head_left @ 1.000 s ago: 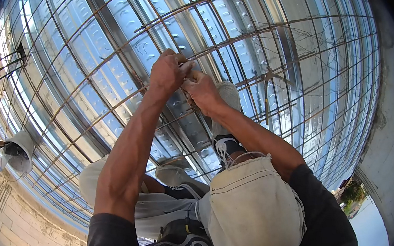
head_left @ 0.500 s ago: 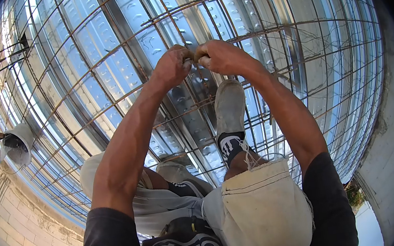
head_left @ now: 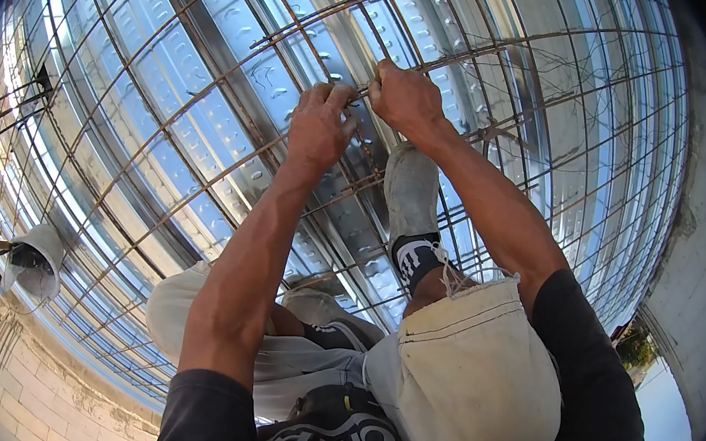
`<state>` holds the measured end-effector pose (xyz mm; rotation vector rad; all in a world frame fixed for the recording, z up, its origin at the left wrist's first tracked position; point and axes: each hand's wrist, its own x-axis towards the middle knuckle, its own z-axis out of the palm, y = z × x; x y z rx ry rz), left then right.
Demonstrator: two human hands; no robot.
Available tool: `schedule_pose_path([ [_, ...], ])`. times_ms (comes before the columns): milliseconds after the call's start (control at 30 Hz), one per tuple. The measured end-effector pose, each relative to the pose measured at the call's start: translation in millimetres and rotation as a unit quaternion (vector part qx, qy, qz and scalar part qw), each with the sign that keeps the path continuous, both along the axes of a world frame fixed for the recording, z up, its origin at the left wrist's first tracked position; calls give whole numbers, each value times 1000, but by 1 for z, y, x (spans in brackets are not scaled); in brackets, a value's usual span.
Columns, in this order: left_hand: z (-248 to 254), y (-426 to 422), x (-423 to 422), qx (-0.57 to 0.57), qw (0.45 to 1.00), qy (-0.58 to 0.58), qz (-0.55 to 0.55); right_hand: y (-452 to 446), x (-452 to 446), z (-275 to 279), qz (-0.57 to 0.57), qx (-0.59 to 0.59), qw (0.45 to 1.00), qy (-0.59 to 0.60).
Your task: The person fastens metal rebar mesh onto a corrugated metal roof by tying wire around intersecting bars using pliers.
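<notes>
Rusty rebar (head_left: 172,110) forms a grid over ribbed, shiny metal decking (head_left: 252,83). At a rebar crossing ahead of my raised foot, my left hand (head_left: 322,123) has its fingers bent around something small, perhaps a wire or the bar; the contact is too small to tell. Just to its right, my right hand (head_left: 409,101) is closed at the same bar, and what it grips is hidden by the fingers. A small gap separates the two hands. Pliers or a similar tool (head_left: 494,133) lie on the grid to the right, partly behind my forearm.
A bucket (head_left: 39,262) with a handled tool in it stands at the left edge. Loose thin wires (head_left: 569,75) lie on the grid at right. My shoe (head_left: 411,187) rests on the grid between my arms. Block walls (head_left: 51,416) border the deck.
My right hand first moved away from the left one, its elbow swinging outward, and now sits slightly farther right. My left hand's fingers have shifted along the bar. The pliers show more again.
</notes>
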<state>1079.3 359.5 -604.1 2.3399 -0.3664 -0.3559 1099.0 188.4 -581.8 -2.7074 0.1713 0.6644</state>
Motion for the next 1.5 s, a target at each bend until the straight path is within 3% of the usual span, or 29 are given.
schedule_pose_path([
  [167,-5,-3,1,18,998,-48,-25,3,-7,-1,-42,-11,999,6],
  [467,-4,2,9,-20,999,-36,-28,5,-34,5,-73,49,986,143],
  [600,3,2,20,-18,993,115,7,23,-53,16,-77,112,985,104],
  [733,8,-2,26,13,977,205,51,16,-48,29,-156,263,935,178],
  [833,4,-2,15,-14,991,131,32,-4,-60,50,-221,338,890,213],
  [900,4,8,12,-59,993,104,5,-35,-85,43,-212,218,952,18],
  [967,3,18,7,-46,999,10,-17,-72,-96,67,-322,119,939,-20],
  [1000,2,21,5,-39,998,-37,-31,-99,-111,56,-291,36,954,-64],
  [1033,-2,25,4,-28,999,-2,-14,-123,-126,43,-246,-40,964,-90],
  [1133,-14,24,5,-19,999,-42,-21,-144,-149,24,-174,-112,977,-45],
  [1267,-17,23,3,-4,995,-85,-57,-144,-155,4,-167,-81,980,-76],
  [1400,-19,24,3,-18,989,-89,-116,-156,-159,0,-148,-81,966,-196],
  [1500,-23,25,3,-19,990,-58,-128,-175,-156,8,-238,31,940,-241],
])
